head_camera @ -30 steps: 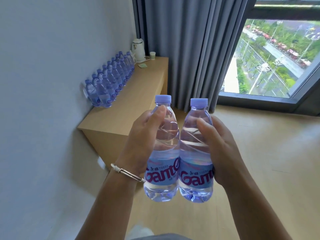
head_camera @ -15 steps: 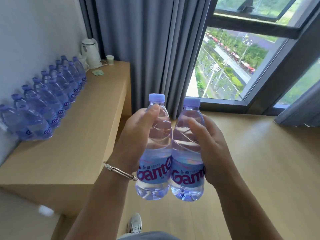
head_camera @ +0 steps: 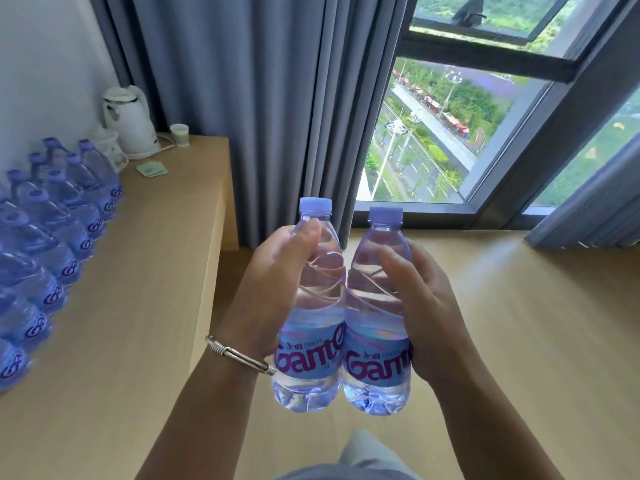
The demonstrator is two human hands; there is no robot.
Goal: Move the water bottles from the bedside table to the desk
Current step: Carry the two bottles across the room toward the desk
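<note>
Grey curtains [head_camera: 249,98] hang beside a large window [head_camera: 450,140] that looks down on a road and trees, and a pale wooden floor [head_camera: 536,323] runs below it. Along the white wall on the left stands a light wooden desk [head_camera: 138,289], and on it a double row of water bottles [head_camera: 59,220] with purple caps lines the wall side. At the desk's far end sit a white kettle [head_camera: 128,121], a small white cup [head_camera: 180,135] just beside it, and a green packet [head_camera: 151,169] lying flat nearby. In front of the desk, held up over the floor, are two more bottles, upright and touching side by side. The left hand [head_camera: 273,289] grips the left bottle [head_camera: 313,306], its thumb pressed on the bottle's shoulder below the cap; a silver bracelet [head_camera: 239,355] circles that wrist. The right hand [head_camera: 433,306] grips the right bottle [head_camera: 377,313], thumb across its upper body and fingers wrapped behind.
</note>
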